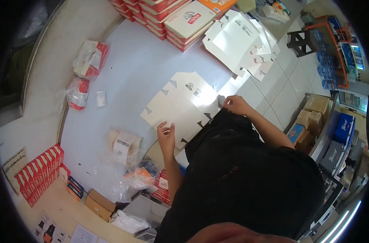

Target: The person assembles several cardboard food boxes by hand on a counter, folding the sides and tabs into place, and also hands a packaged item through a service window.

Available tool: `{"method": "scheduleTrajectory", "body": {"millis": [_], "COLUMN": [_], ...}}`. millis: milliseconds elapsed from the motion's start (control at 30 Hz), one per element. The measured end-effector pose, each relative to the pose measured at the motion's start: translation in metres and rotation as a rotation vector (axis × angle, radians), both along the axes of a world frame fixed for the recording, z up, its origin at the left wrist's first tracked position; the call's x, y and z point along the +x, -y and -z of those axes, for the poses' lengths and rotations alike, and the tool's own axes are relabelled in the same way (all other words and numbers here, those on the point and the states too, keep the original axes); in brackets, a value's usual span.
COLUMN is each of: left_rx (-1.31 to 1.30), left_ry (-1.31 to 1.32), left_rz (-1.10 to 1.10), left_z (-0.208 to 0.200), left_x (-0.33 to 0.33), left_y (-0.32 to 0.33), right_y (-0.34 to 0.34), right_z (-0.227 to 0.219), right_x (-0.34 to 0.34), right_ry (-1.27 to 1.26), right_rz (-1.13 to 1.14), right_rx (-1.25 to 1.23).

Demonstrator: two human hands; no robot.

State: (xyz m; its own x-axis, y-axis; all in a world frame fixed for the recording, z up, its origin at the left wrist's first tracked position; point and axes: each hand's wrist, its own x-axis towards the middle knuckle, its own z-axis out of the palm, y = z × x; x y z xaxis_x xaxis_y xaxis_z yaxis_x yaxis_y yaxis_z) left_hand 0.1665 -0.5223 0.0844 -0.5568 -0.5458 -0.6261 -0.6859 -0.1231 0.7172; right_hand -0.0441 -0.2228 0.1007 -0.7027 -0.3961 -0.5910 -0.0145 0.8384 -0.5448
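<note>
Nearest to me, the left hand (166,135) rests flat on the near edge of a box blank (181,106), fingers spread and pressing down, not closed round anything. The right hand (234,104) sits at the blank's right corner by a tab; its fingers look curled onto the card edge, though I cannot tell whether they pinch it or only touch it. The blank lies unfolded and flat on the pale worktop (127,73), just in front of my dark shirt, its notched flaps all open. I judge this to be the start of a fold: the sheet is squared up and held down, no wall raised yet. The next move, as I read it, calls for lifting a side panel along its crease while the other hand keeps the sheet from sliding, then tucking the corner tabs. To the left on the worktop lie loose plastic wrappers (125,148) and two bagged red packs (91,58). Further out, to the right, a fanned stack of blanks (239,38) waits, well apart from the one in hand. Beyond that, at the far edge, stand finished red-and-white boxes (172,16), piled in rows. A dark stool (303,40) stands on the tiled floor off to the right.
</note>
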Motion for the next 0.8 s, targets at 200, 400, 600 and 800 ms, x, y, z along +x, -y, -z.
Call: {"method": "scheduleTrajectory", "body": {"millis": [200,400,600,800], "left_rx": [0.140,0.365,0.358,0.700], "left_ry": [-0.137,-0.117,-0.396,-0.601], "left_rz": [0.002,-0.047,-0.030,-0.020], "left_z": [0.010,0.038,0.014,-0.096], "left_x": [-0.080,-0.290,-0.352,-0.343], "left_y": [-0.067,-0.167,-0.235,-0.323], "right_y": [-0.056,-0.116,-0.176,-0.173], "right_z": [0.028,0.014,0.004,-0.049], "right_x": [-0.078,-0.119,-0.126,-0.122], "right_ry": [0.190,0.510,0.570,0.174], "right_rz": [0.237,0.132,0.161,0.685], "right_rx": [0.038,-0.249,-0.469,-1.036]}}
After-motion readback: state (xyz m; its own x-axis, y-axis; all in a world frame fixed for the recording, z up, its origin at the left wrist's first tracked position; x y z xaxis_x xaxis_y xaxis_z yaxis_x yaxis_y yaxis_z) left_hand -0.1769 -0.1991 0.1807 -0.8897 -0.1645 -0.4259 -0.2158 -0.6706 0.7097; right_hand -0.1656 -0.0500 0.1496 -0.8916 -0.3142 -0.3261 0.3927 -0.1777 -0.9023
